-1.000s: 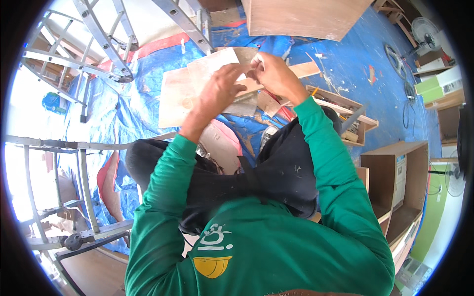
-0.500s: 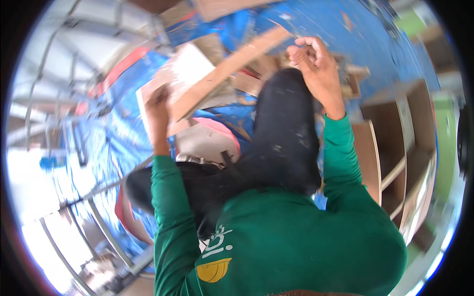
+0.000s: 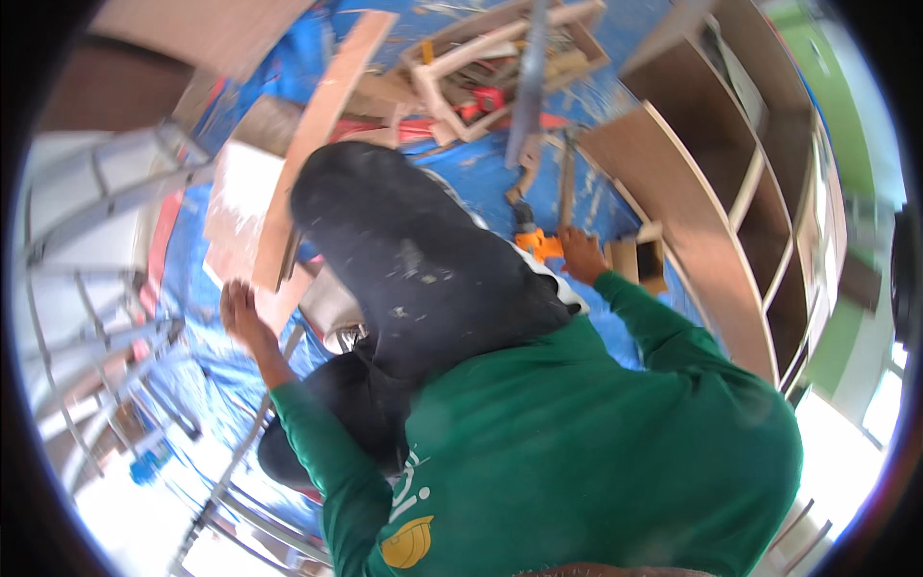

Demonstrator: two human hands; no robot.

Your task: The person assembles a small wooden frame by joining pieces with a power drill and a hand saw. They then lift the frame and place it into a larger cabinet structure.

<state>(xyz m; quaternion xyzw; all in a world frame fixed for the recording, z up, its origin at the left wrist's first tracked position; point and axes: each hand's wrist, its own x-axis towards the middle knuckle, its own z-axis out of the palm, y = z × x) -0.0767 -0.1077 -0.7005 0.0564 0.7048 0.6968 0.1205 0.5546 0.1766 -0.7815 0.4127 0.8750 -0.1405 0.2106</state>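
Note:
My right hand [image 3: 583, 256] reaches down to the blue sheet on the right, its fingers bent around the lower end of the wooden handle of a hammer [image 3: 567, 183]. Right beside those fingers lies an orange power tool [image 3: 540, 245] with a dark front end, apparently a drill. My left hand [image 3: 242, 315] is open at the left, fingers stretched out, just beside the lower end of a long wooden strip [image 3: 322, 125]. The strip lies slanting over a pale board [image 3: 242, 197], partly behind my raised knee.
A wooden frame box [image 3: 452, 67] of tools stands ahead, with a saw-like long blade [image 3: 529, 87] near it. An unfinished wooden cabinet [image 3: 707, 125] fills the right, a curved-looking panel [image 3: 663, 192] before it. A metal ladder [image 3: 106, 202] is at the left, over blue sheeting [image 3: 207, 385].
My view has swung to the right. My right hand has gone from raised and empty down to the hammer handle. The left hand now sits just off the strip's lower end.

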